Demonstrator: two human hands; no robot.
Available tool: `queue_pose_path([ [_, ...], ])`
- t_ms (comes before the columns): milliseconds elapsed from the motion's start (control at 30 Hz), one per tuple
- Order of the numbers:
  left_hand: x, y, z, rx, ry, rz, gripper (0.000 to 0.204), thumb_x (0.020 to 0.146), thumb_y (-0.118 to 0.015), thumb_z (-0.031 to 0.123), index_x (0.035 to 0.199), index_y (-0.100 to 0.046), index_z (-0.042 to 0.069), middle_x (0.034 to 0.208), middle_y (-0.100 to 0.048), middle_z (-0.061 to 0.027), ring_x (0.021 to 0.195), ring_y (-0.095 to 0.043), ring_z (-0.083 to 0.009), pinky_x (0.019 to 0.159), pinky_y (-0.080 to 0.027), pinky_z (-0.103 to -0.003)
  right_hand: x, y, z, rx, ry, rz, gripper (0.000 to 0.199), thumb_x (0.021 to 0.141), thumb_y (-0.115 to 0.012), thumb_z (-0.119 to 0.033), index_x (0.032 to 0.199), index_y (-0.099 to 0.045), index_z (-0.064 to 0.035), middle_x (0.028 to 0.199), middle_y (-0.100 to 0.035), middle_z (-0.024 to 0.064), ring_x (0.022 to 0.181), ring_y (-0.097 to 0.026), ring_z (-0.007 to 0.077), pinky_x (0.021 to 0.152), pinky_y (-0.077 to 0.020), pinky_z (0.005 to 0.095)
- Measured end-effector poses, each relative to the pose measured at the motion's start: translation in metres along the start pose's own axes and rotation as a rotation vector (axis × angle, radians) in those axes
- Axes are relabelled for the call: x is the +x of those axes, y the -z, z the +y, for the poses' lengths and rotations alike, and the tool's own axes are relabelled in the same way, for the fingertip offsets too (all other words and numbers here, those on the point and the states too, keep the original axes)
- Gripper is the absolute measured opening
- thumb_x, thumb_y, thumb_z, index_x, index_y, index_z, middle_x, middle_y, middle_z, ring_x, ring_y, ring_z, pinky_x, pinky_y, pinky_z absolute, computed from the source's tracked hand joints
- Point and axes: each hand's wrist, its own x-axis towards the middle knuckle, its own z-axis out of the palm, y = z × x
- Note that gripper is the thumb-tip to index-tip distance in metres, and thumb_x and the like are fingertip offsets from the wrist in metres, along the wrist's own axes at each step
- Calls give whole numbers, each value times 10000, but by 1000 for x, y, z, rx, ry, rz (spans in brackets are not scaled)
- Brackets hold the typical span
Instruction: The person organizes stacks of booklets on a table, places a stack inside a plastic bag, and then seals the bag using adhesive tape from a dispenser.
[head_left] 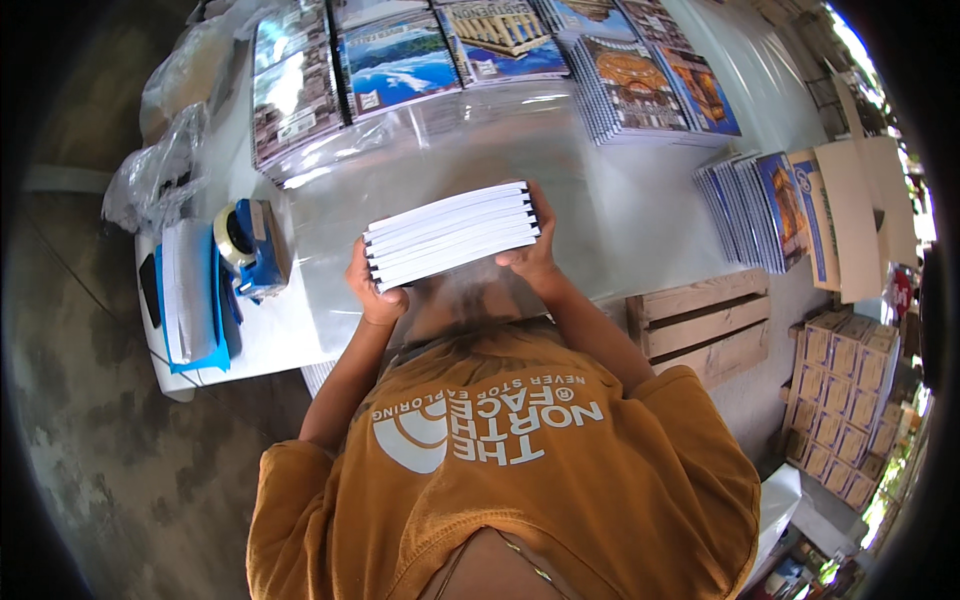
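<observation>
Both my hands grip a stack of notebooks (452,238) above the near part of the table, its white page edges facing me and black bits showing at its two ends. My left hand (368,284) is closed around the left end, the thumb on the near lower corner. At the right end, my right hand (536,248) is closed the same way, with its thumb underneath the near edge. The stack tilts slightly, its right side higher in view. The fingers behind it are mostly hidden.
Spiral notebooks with photo covers (400,62) line the far side of the white table (655,215). More notebook stacks (635,90) stand at right, beside an open carton (855,200). A blue tape dispenser (262,245) and crumpled clear plastic (165,165) lie left. Boxes (840,400) are piled right.
</observation>
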Motion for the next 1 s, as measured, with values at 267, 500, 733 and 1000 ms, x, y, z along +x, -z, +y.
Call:
queue_pose_path([
  [267, -5, 2, 5, 114, 339, -303, 406, 755, -726, 245, 982, -582, -60, 846, -670, -104, 803, -641, -169, 737, -502, -285, -26, 20, 31, -313, -382, -195, 736, 545, -866, -322, 1103, -528, 20, 1009, -634, 133, 923, -619, 231, 798, -485, 354],
  [500, 41, 8, 12, 483, 1088, -442, 846, 801, -375, 701, 844, -639, -101, 876, -616, -297, 906, -610, -356, 811, -435, -399, 18, -4, 8, -877, -916, -361, 871, 706, -432, -782, 702, -652, 60, 705, -615, 276, 809, -636, 365, 725, -472, 437],
  [733, 65, 6, 29, 986, 982, -622, 856, 823, -286, 709, 942, -651, -56, 974, -605, -295, 981, -573, -408, 862, -426, -435, 28, 7, 8, -1050, -873, -379, 767, 817, -392, -669, 845, -667, 46, 853, -619, 291, 871, -613, 405, 797, -456, 456],
  [1000, 0, 34, -69, 1442, 300, 230, 344, 879, -503, 403, 1100, -640, 179, 1396, -344, -158, 1310, -242, -359, 1035, -200, -505, -25, 85, 46, -1655, -79, 289, 325, 826, -578, -343, 970, -623, -55, 1270, -487, 212, 1287, -313, 334, 1059, -145, 494],
])
